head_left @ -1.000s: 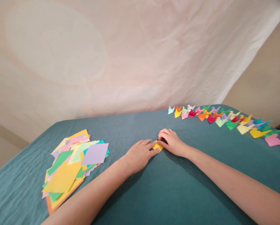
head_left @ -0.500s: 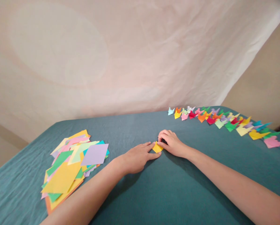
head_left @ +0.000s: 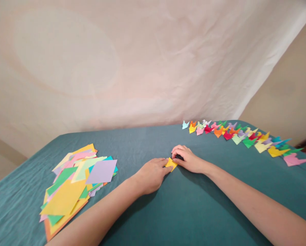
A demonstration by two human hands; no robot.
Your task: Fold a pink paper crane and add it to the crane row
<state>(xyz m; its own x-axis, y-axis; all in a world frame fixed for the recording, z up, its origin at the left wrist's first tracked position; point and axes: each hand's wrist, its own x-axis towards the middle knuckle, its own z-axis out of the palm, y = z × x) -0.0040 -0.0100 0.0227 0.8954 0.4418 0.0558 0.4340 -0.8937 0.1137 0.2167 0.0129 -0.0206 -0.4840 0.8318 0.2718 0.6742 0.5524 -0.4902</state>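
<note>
A small folded yellow paper (head_left: 171, 163) lies on the teal cloth near the middle of the table. My left hand (head_left: 152, 174) rests palm down just left of it, fingertips pressed on its near left edge. My right hand (head_left: 189, 159) is curled over its right side, fingers pinching the paper's far edge. Both hands hold the piece flat against the cloth.
A loose pile of coloured paper squares (head_left: 76, 179) lies at the left. A row of several folded paper cranes (head_left: 241, 136) in many colours runs along the far right edge. A pale sheet (head_left: 132, 61) hangs behind the teal-covered table (head_left: 183, 212).
My left hand's fingers have drawn in closer onto the yellow paper. The view has shifted slightly, so everything sits a little lower in the picture.
</note>
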